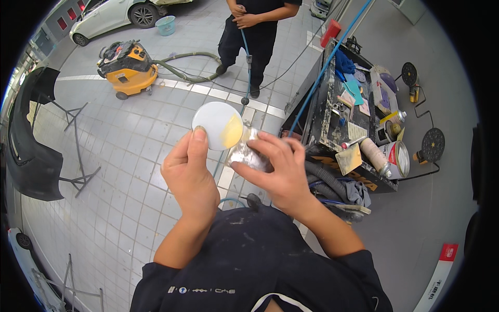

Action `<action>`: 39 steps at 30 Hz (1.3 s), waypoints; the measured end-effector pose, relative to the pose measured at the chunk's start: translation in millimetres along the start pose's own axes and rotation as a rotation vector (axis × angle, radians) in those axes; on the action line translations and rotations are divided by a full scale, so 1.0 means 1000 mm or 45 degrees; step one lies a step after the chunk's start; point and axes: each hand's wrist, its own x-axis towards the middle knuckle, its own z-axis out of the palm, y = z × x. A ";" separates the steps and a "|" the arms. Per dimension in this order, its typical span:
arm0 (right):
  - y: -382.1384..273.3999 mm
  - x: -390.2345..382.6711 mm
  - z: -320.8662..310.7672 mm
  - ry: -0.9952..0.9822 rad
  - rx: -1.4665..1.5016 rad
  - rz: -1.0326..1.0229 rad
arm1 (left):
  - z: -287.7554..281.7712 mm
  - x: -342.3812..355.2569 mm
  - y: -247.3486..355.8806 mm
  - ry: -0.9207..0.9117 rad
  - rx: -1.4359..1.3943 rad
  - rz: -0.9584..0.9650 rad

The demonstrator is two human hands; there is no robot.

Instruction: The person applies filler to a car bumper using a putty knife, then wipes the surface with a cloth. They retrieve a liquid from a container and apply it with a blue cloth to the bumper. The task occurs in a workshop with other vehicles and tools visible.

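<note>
White disc (212,120), one, round, flat, held up before the chest. Position: lower-left rim pinched in the left hand (193,169); thumb lies on the upward face just inside the edge, the other fingers (180,147) are bent behind it, and most of the disc stands clear beyond the thumb tip. Finish: smooth, pale, with a thin rim; a yellow smear (232,130) covers part of the right side, reaching the edge.

Silvery packet (248,156), one, shiny and creased, just beside the disc's lower-right edge; contact between the two cannot be told. Held by the right hand (283,174), thumb along the near side, fingers bent over the far side; fingertips slightly blurred.

Trolley (326,134), black, paint-spotted, at right. On top: spray can (375,157), lying tilted; red-and-white tin (397,157); turquoise sheet (354,92); blue cloth (344,62). Grey ribbed hose (328,179), coiled low beside it.

Dark bumper (32,151), on a metal stand, far left, over grey floor tiles (140,182).

Vacuum unit (136,75), orange and black, wheeled, green hose attached.

Co-worker (254,39), dark clothing, standing, both hands at a thin blue hose.

Blue bucket (166,26), beside a white car (106,18), at the back.
</note>
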 end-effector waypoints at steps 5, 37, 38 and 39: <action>-0.010 -0.003 -0.019 0.092 0.030 0.053 | -0.010 0.007 -0.003 -0.044 0.240 0.144; 0.022 -0.076 0.007 -0.002 0.885 0.827 | 0.001 0.015 -0.027 -0.060 -0.076 -0.063; 0.024 -0.084 0.003 0.078 1.084 0.992 | 0.008 0.015 -0.028 -0.050 -0.109 -0.090; 0.025 -0.097 -0.005 0.169 1.269 1.172 | 0.018 0.014 -0.031 -0.048 -0.149 -0.166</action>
